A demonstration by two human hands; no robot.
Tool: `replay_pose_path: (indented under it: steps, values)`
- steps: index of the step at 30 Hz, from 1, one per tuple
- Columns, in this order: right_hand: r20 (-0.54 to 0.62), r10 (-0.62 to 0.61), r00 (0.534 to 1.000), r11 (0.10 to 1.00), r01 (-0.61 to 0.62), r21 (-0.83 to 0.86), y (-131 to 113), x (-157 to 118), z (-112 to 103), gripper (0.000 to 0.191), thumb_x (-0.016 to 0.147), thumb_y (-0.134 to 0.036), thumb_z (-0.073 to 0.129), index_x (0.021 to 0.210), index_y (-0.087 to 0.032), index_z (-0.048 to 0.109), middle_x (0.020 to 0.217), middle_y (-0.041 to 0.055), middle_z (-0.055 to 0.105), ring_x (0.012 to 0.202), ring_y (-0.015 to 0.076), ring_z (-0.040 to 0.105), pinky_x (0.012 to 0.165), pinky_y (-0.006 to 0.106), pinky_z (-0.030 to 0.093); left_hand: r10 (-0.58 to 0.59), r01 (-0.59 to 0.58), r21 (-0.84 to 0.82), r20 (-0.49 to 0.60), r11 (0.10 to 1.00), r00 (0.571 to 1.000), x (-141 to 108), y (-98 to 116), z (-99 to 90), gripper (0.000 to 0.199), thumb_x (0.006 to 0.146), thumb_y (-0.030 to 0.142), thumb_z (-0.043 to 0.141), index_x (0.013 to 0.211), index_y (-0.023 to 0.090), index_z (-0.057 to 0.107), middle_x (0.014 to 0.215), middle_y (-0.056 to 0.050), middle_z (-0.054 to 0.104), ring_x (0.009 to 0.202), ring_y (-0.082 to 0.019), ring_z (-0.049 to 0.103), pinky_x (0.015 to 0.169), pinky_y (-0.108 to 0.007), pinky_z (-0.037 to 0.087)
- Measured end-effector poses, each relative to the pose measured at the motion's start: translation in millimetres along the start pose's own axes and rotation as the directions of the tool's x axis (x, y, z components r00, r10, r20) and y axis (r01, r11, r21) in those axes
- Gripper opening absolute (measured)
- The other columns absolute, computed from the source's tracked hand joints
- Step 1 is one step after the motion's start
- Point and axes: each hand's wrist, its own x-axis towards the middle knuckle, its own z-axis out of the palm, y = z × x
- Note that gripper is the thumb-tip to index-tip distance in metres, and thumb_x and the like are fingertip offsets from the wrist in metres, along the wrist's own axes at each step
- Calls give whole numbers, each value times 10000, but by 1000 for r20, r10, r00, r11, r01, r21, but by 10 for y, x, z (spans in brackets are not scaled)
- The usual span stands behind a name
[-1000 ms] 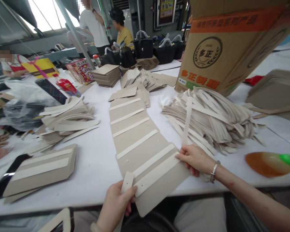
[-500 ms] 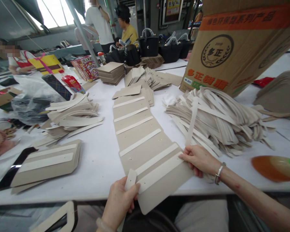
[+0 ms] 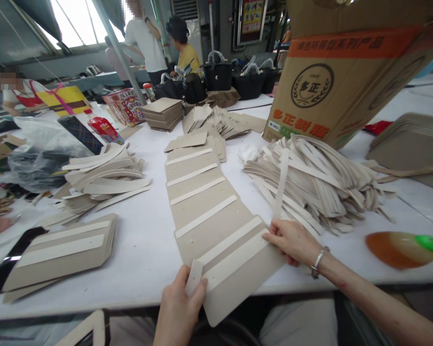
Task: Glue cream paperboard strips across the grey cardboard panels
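A row of overlapping beige panels (image 3: 202,205) runs away from me, each bearing pale strips. On the nearest panel (image 3: 234,283) lies a long pale strip (image 3: 238,257). My left hand (image 3: 182,302) pinches a short pale strip end (image 3: 194,278) at that panel's left edge. My right hand (image 3: 294,240), with a bracelet at the wrist, has its fingers closed at the strip's right end; another pale strip (image 3: 281,185) rises from between its fingers. The lower fingers of my right hand are partly hidden.
Loose pale strips (image 3: 321,182) heap on the right before a large carton (image 3: 310,91). More strips (image 3: 106,175) and stacked panels (image 3: 65,245) lie left. An amber bottle (image 3: 400,250) is at right. People and black bags (image 3: 216,74) are behind.
The view has shifted slightly, so most things sit a little further left. Both hands keep almost the same hold on the strips and the nearest panel.
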Motion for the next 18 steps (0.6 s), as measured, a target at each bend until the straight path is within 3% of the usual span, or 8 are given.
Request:
replay_pose_path:
  steps: [3,5,7,11,14,18]
  values:
    - [-192,-165,967,956,109,-271,-43,-41,-18,156,760,-351,531,734,-207,479,583,-8,586,564,148,574,497,219,302,202,-186,151,-94,971,975,-54,-107,77,186,800,358,448,902,224,526,748,-30,686,671,-199,654,550,-238,445]
    - [-213,-234,949,917,143,-372,-53,-58,-4,118,769,-338,528,765,-225,495,645,-6,612,647,171,584,539,238,289,347,-312,271,-91,911,934,-64,-209,142,241,820,303,416,1009,228,546,875,-64,699,731,-219,664,612,-260,452]
    - [-189,-254,949,899,160,-408,-53,-65,22,100,794,-321,501,749,-233,518,687,-2,631,687,175,590,556,247,283,422,-389,360,-16,848,906,-54,-273,179,285,826,241,390,1057,245,558,928,-67,699,725,-215,669,604,-256,448]
    - [-184,-252,950,884,148,-443,-78,-78,22,132,807,-301,487,717,-232,555,693,10,644,716,181,594,569,252,289,361,-385,394,138,834,922,-17,-181,84,283,853,255,335,1040,246,547,817,-60,708,745,-222,668,588,-253,426]
    - [-206,-283,937,887,174,-427,-201,-145,-30,179,821,-284,456,691,-219,561,685,15,643,692,176,587,573,250,305,334,-376,265,189,888,923,-12,-9,-95,239,864,330,325,920,241,539,722,-48,686,729,-218,655,595,-248,407]
    - [-127,-400,908,915,388,-112,-546,-363,22,151,808,-310,478,754,-225,591,695,-11,631,659,135,555,600,224,348,323,-343,41,243,938,915,-63,175,-284,244,839,408,372,782,231,531,666,-23,649,628,-163,596,589,-219,395]
